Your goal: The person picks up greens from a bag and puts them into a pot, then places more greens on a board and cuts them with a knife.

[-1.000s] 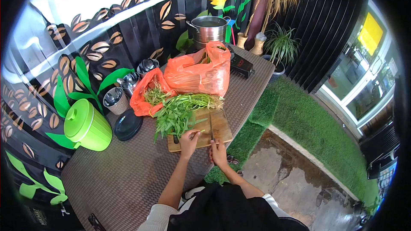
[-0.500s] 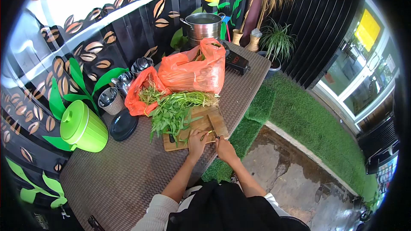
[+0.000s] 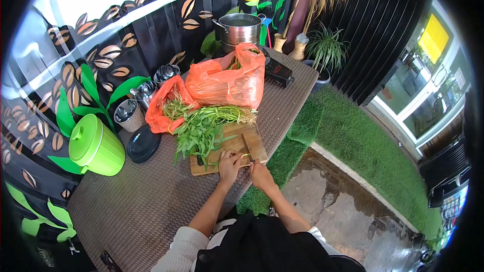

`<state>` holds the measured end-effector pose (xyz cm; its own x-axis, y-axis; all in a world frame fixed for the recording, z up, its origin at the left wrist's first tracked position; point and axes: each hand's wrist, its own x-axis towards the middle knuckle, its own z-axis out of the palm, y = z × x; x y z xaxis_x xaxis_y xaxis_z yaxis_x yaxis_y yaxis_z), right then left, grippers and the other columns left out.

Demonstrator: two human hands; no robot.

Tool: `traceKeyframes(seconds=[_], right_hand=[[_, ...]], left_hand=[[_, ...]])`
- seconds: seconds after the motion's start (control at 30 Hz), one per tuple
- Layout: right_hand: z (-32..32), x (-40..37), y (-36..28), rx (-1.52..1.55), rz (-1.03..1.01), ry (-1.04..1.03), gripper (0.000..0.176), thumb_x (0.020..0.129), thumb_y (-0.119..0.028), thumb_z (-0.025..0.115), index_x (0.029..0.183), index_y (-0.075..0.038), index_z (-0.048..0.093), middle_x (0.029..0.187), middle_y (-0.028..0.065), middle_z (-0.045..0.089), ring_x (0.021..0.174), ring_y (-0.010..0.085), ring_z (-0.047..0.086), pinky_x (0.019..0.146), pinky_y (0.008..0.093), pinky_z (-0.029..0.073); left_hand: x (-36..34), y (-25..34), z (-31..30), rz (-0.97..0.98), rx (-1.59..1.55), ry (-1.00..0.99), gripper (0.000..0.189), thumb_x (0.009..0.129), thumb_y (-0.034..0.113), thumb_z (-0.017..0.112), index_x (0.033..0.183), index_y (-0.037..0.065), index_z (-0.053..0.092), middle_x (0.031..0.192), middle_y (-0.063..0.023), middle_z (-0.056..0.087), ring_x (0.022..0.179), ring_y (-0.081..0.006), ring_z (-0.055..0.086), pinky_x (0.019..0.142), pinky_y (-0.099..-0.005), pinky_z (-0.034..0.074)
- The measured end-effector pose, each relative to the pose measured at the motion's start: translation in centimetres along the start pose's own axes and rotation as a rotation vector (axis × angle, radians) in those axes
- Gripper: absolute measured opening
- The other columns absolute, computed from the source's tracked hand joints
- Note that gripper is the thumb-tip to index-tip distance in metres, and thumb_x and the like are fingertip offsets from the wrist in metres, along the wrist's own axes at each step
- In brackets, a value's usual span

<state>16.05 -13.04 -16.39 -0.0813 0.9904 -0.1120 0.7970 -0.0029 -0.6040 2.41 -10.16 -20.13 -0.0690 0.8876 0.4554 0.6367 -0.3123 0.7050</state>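
My right hand [image 3: 260, 175] is closed round the handle of a knife [image 3: 246, 146], whose blade points away from me over the right part of a wooden cutting board [image 3: 258, 147]. Close by on the left, my left hand [image 3: 230, 166] pinches a thin green stalk [image 3: 245, 155] against the board. The stalk's pale end reaches to the blade. Beyond my left hand lies a heap of leafy greens [image 3: 194, 136], partly on the board, with roots toward the right. The fingertips of my left hand partly hide the stalk.
Orange plastic bags [image 3: 227, 83] stand behind the greens; the smaller one holds root trimmings [image 3: 176, 106]. A steel pot [image 3: 239, 29] is at the back. Left are cutlery holders [image 3: 132, 119], black plates [image 3: 143, 143] and a green lidded container [image 3: 97, 146]. The table edge [image 3: 282, 148] runs along the right.
The knife has swung left and more upright, its blade coming up to the stalk. My right hand has shifted slightly left; my left hand still pinches the stalk. The view has moved a little.
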Motion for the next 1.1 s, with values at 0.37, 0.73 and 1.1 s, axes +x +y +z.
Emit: traceKeyframes(seconds=[0.37, 0.73, 1.1], right_hand=[[0.6, -0.2, -0.6, 0.014, 0.021, 0.027, 0.036, 0.097, -0.028, 0.034, 0.101, 0.007, 0.042, 0.081, 0.0337, 0.059, 0.077, 0.0495, 0.059, 0.069, 0.0547, 0.048], [1.3, -0.2, -2.3, 0.0, 0.129, 0.055, 0.037, 0.097, -0.027, 0.034, 0.107, 0.008, 0.042, 0.083, 0.0362, 0.057, 0.079, 0.0511, 0.057, 0.07, 0.056, 0.047], [2.0, 0.5, -2.1, 0.05, 0.116, 0.071, 0.035, 0.097, -0.026, 0.035, 0.099, 0.008, 0.043, 0.081, 0.0355, 0.058, 0.076, 0.0509, 0.058, 0.068, 0.056, 0.047]], left_hand=[[0.3, 0.1, -0.3, -0.008, -0.023, -0.006, 0.014, 0.078, 0.012, 0.066, 0.088, 0.004, 0.072, 0.084, -0.0075, 0.06, 0.082, -0.0261, 0.053, 0.073, -0.0354, 0.043], [0.5, 0.1, -0.3, -0.025, -0.028, -0.008, 0.015, 0.08, 0.013, 0.063, 0.09, 0.005, 0.071, 0.085, -0.0066, 0.06, 0.085, -0.0251, 0.054, 0.074, -0.0347, 0.044], [0.4, 0.1, -0.2, -0.044, -0.05, -0.002, 0.015, 0.078, 0.012, 0.065, 0.089, 0.006, 0.072, 0.085, -0.0066, 0.061, 0.084, -0.0255, 0.054, 0.074, -0.0356, 0.045]])
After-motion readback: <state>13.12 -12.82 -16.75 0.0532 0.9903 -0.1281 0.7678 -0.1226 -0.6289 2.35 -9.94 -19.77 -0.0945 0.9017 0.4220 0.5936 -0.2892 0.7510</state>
